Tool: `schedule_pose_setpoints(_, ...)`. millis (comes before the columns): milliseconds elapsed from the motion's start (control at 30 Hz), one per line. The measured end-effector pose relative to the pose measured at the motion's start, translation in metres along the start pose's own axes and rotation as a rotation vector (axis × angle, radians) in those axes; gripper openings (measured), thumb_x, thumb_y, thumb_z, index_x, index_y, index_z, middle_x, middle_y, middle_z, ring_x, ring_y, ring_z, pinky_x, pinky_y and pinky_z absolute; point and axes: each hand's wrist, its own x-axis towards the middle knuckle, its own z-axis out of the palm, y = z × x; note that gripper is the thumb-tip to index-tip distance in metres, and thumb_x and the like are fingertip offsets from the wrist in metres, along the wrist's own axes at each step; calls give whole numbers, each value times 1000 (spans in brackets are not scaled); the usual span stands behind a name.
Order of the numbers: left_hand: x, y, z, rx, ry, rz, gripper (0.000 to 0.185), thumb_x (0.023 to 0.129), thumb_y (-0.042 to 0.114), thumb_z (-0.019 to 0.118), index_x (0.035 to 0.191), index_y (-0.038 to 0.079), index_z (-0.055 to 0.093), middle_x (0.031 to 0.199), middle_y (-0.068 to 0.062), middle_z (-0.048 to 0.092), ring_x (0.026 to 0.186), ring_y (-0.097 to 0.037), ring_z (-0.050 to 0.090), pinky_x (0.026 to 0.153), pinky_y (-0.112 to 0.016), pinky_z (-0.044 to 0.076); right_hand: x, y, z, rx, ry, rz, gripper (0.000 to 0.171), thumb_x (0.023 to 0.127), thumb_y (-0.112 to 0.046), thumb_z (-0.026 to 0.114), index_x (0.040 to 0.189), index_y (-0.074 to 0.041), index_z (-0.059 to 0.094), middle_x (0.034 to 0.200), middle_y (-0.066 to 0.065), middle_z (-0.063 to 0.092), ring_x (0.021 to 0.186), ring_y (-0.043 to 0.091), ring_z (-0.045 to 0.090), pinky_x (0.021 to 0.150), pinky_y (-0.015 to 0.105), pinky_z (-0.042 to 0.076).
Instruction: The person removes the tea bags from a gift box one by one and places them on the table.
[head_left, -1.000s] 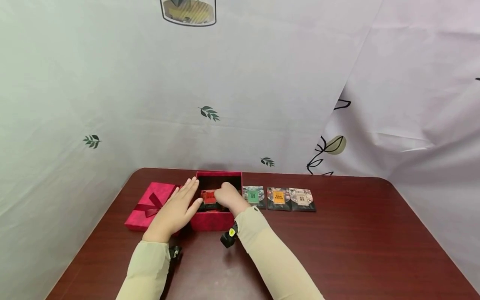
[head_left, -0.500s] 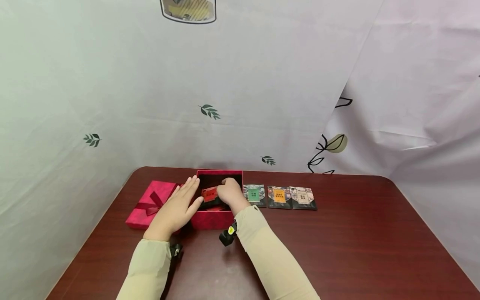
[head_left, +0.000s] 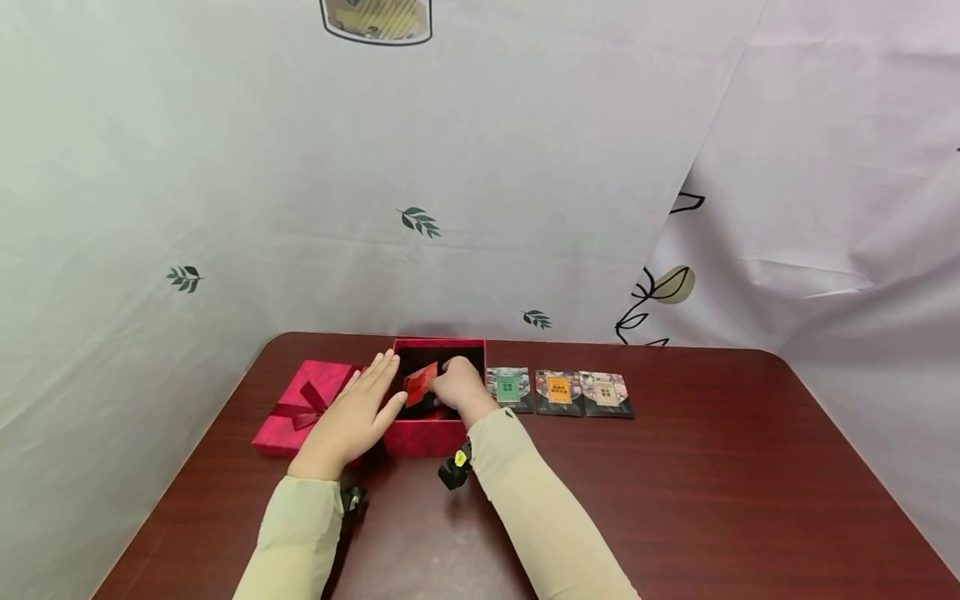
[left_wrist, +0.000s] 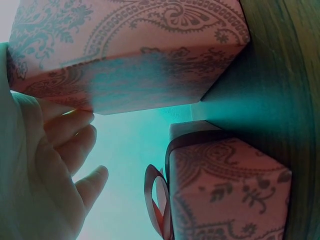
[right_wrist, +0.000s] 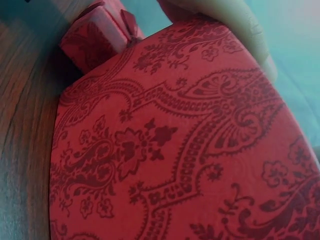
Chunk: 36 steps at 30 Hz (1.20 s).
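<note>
A red patterned gift box (head_left: 426, 439) stands uncovered near the back of the table. My left hand (head_left: 351, 422) has its fingers straight, lying along the box's left rim; in the left wrist view the hand (left_wrist: 55, 150) touches the box's side wall (left_wrist: 145, 82). My right hand (head_left: 461, 388) reaches inside and pinches a dark sachet with a red label (head_left: 420, 383), which is tilted up within the box. The fingertips of that hand are partly hidden. In the right wrist view the box's patterned front wall (right_wrist: 150, 145) fills most of the picture.
The box's lid (head_left: 322, 382), with a dark red ribbon bow, lies left of the box, partly behind my left hand. To the right, sachets with a green label (head_left: 508, 389), an orange label (head_left: 558, 392) and a pale label (head_left: 607, 393) lie in a row. A white curtain hangs behind.
The red-labelled sachet, flat in the box a second ago, has its right side raised and is now tilted in my right hand. My left hand has stayed on the box's rim.
</note>
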Motion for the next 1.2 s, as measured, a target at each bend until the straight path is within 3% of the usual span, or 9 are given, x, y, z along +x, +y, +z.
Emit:
schedule_pose_setpoints(200, 1, -2, 2, 5, -8, -2, 65, 106, 35, 50, 158, 0, 31, 166, -16, 24, 153, -35, 20, 121, -60, 18, 2, 2, 2, -39, 5, -29, 24, 97, -8, 66, 117, 5, 71, 72, 9, 69, 64, 18, 69, 76, 34, 57)
schedule_pose_setpoints(333, 0, -2, 1, 2, -7, 1, 66, 107, 38, 47, 158, 0, 31, 166, -17, 24, 153, -37, 20, 121, -61, 18, 3, 2, 4, -28, 11, -35, 23, 97, -7, 66, 115, 4, 72, 68, 9, 68, 59, 16, 66, 73, 33, 58)
schedule_pose_setpoints(500, 0, -1, 1, -1, -11, -3, 66, 106, 37, 48, 158, 0, 31, 166, -17, 24, 153, -37, 20, 121, -61, 18, 3, 3, 4, 1, 34, -64, 16, 97, -6, 65, 106, 4, 74, 73, 9, 68, 56, 17, 64, 61, 30, 58)
schedule_pose_setpoints(800, 0, -1, 2, 0, -4, -3, 64, 106, 33, 51, 158, 0, 31, 165, -17, 25, 153, -37, 21, 120, -61, 19, 1, 2, 4, 18, 86, -111, 23, 98, -5, 60, 117, 4, 70, 101, 15, 73, 62, 23, 71, 57, 29, 59)
schedule_pose_setpoints(967, -1, -2, 4, -2, -8, -8, 64, 106, 33, 51, 158, 1, 30, 166, -17, 25, 153, -36, 21, 121, -60, 18, -2, 2, 4, -13, 111, -145, 24, 99, -8, 61, 119, 3, 70, 95, 12, 73, 65, 24, 72, 56, 27, 56)
schedule_pose_setpoints(1200, 1, -3, 4, 4, 4, 0, 64, 106, 33, 51, 158, 1, 31, 165, -17, 26, 152, -36, 22, 121, -61, 19, -7, -2, 2, -188, 205, -269, 27, 97, -5, 59, 121, 0, 71, 93, 9, 74, 66, 11, 62, 57, 24, 50)
